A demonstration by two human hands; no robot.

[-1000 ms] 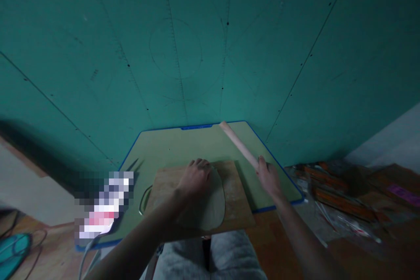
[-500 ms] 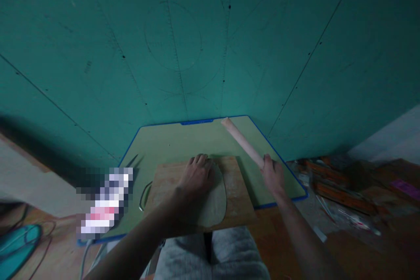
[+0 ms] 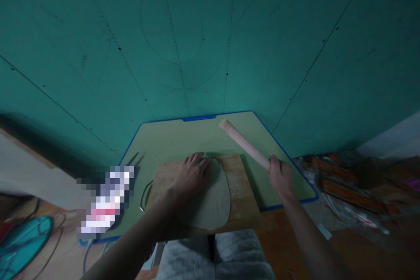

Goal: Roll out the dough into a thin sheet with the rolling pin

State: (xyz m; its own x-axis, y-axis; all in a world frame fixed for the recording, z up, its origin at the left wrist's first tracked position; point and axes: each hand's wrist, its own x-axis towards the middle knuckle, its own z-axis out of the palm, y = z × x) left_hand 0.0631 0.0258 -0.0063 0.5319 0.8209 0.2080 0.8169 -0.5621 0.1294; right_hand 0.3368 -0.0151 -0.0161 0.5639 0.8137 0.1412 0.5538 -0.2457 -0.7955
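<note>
A thin, pale sheet of rolled dough (image 3: 215, 203) lies on a wooden cutting board (image 3: 241, 188). My left hand (image 3: 195, 173) rests palm down on the dough's left upper part, fingers stretched toward the far edge of the board. My left forearm hides the near left of the sheet. To the right, my right hand (image 3: 280, 175) is wrapped round the near end of a wooden rolling pin (image 3: 246, 144). The pin is off the dough, slanting away to the far left, its free end past the board's far edge.
The cutting board, with a metal handle (image 3: 144, 197) on its left, lies on a pale green, blue-edged table (image 3: 183, 135). A pointed dark object (image 3: 133, 158) and a blurred-out item (image 3: 106, 205) are at left. Behind stands a green wall (image 3: 197, 43); wrapped bundles (image 3: 341, 188) lie right.
The view has shifted slightly. My right hand and the rolling pin sit a little farther right in the picture. My left hand stays on the dough.
</note>
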